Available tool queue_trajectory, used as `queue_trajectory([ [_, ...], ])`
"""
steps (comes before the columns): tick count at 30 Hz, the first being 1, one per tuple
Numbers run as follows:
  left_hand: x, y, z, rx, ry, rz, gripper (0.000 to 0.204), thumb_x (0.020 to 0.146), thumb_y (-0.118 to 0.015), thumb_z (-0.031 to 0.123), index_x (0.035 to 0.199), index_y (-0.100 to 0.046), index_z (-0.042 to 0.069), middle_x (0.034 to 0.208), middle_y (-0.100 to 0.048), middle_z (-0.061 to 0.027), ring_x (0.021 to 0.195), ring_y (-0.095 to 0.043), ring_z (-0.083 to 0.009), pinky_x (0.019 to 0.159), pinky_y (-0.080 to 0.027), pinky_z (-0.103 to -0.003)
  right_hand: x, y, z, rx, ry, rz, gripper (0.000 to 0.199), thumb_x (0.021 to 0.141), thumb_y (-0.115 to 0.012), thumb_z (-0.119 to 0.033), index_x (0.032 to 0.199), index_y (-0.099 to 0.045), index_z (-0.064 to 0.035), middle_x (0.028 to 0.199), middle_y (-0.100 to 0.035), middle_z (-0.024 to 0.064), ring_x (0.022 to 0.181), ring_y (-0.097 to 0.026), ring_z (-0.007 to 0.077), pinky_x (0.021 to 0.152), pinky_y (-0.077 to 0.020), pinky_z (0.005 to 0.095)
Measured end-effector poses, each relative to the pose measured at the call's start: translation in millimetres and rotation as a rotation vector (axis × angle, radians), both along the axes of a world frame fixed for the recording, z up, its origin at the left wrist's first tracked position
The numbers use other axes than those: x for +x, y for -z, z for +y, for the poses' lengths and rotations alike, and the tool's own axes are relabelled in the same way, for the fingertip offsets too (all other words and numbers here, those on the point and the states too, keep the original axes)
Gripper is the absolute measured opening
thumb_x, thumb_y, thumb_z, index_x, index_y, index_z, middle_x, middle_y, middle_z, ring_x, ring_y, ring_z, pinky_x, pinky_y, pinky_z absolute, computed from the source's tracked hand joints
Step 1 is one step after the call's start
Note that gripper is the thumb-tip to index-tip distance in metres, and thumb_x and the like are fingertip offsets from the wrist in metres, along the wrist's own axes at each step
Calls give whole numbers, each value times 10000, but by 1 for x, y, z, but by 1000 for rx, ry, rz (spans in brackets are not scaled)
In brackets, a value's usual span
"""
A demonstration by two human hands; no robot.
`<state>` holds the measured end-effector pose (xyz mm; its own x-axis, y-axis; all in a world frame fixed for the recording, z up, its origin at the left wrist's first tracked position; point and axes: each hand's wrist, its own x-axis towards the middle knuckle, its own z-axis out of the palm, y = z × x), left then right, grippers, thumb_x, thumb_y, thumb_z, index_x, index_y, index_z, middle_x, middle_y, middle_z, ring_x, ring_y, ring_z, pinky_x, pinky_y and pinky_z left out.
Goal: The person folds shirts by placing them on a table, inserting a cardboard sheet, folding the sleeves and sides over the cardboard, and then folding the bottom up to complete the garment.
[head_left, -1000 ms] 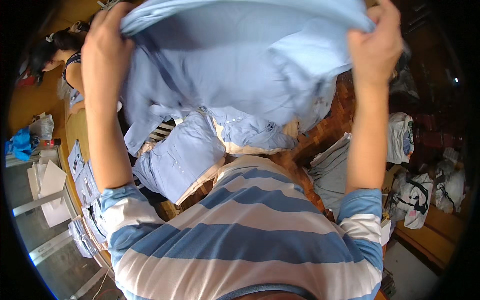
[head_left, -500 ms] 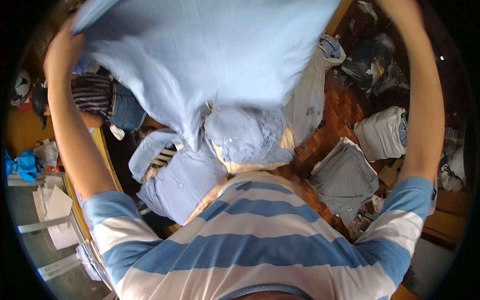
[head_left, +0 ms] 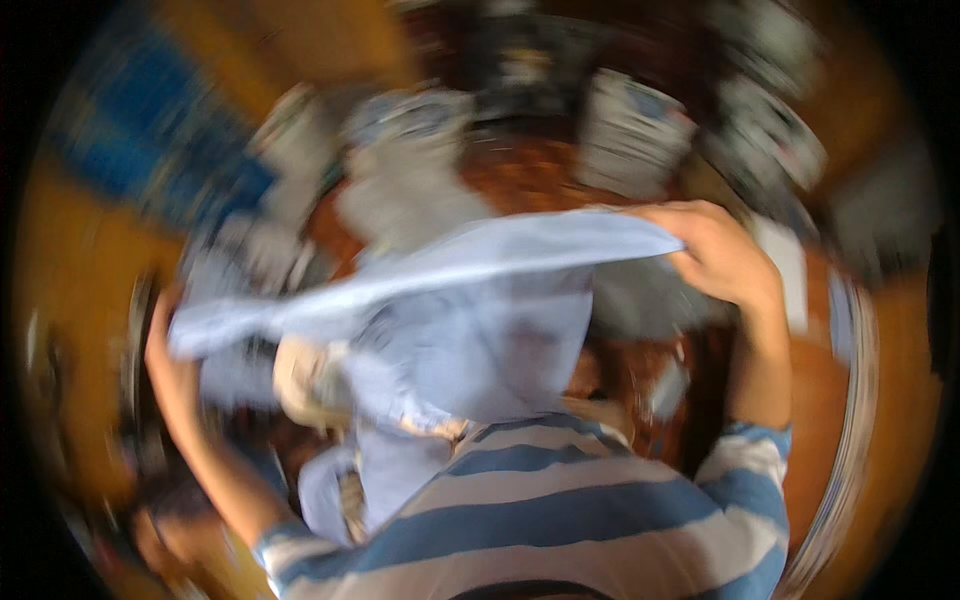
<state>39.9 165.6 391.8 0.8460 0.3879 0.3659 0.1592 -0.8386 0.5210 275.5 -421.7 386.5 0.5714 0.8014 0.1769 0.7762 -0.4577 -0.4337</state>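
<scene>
A light blue cloth [head_left: 470, 255] is stretched between my two raised hands, its top edge slanting up to the right and its lower part hanging toward my lap. My right hand [head_left: 715, 250] is closed on the cloth's right corner. At its left end my left hand [head_left: 168, 330] grips the bunched edge; motion smears the fingers there. Beneath and behind hangs more blue fabric [head_left: 385, 480], lying near my lap. Whether the held cloth is a sheet or part of a garment I cannot tell.
White sacks [head_left: 632, 135] and a dark bag [head_left: 520, 65] stand on the wooden floor [head_left: 530, 165] ahead. A blue patterned surface [head_left: 150, 120] is at the far left. A stack of flat, layered material [head_left: 840, 480] lies at the right. Much is blurred.
My view has swung to the right. Both hands have come down and nearer, and the cloth, spread high before, now stretches lower across in front of me.
</scene>
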Motion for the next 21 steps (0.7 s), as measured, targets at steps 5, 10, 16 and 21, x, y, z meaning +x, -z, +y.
queue_trajectory([
  [5,72,0,-50,-76,680,384,836,984,-546,683,1455,-556,-7,1435,-577,-208,1284,-557,-339,1091,-440,-483,-153,-14,-175,321,312,110,335,970,-594,-123,1246,-680,44,1038,-646,209,988,-660,431,887,-545,474],
  [10,259,-48,-343,159,1229,464,595,1013,-536,503,1299,-616,-12,1195,-612,-169,1010,-576,-257,883,-477,-405,-364,-58,-321,390,531,266,351,1060,-619,-281,1150,-651,56,1065,-727,178,911,-742,349,776,-584,407],
  [16,359,-122,-729,269,1578,-145,353,1047,-523,287,1111,-687,-19,906,-653,-121,682,-599,-158,634,-522,-311,-463,-75,-485,28,1638,267,501,992,-712,-480,1180,-715,-16,916,-688,68,878,-643,206,814,-555,374],
  [21,423,-170,-955,51,1606,-847,294,1009,-631,225,1240,-755,91,975,-726,-73,893,-657,-188,860,-487,-335,-498,-127,-681,-454,1915,-801,358,1051,-594,-240,1316,-674,-14,1039,-717,116,942,-657,207,887,-529,356],
])
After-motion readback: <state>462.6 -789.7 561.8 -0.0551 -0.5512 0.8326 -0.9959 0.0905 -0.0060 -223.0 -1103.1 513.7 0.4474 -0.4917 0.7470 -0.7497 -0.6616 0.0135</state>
